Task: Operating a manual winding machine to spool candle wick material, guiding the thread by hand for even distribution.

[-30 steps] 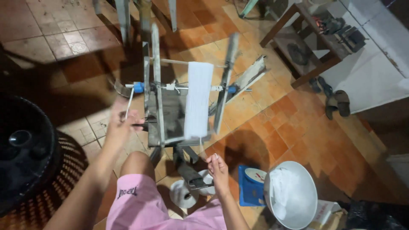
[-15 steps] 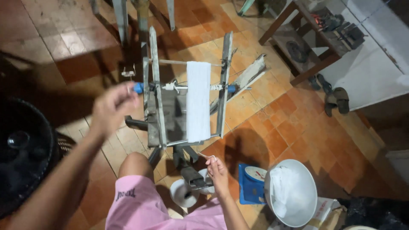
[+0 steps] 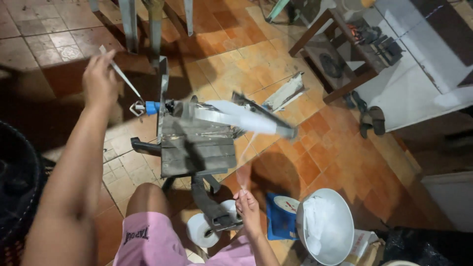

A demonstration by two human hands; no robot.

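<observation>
1. The crank (image 3: 120,74) is thin, shiny metal, with a blue plastic hub (image 3: 152,107).
2. The frame (image 3: 197,143) is rough, grey, weathered wood.
3. The tape (image 3: 244,167) looks thin, white, translucent plastic.
4. The bowl (image 3: 340,216) is smooth metal.
5. The floor (image 3: 276,54) is glossy orange tile.

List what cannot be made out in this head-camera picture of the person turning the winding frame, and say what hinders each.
- Spinning reel: motion blur smears its arms and white band.
- White strand at the right hand: too thin and blurred to trace up to the reel.
- Crank handle in the left hand: the grip is hidden by the fingers.
- White roll: partly covered by the frame's foot.
- Dark basket: cut off by the left edge.
</observation>
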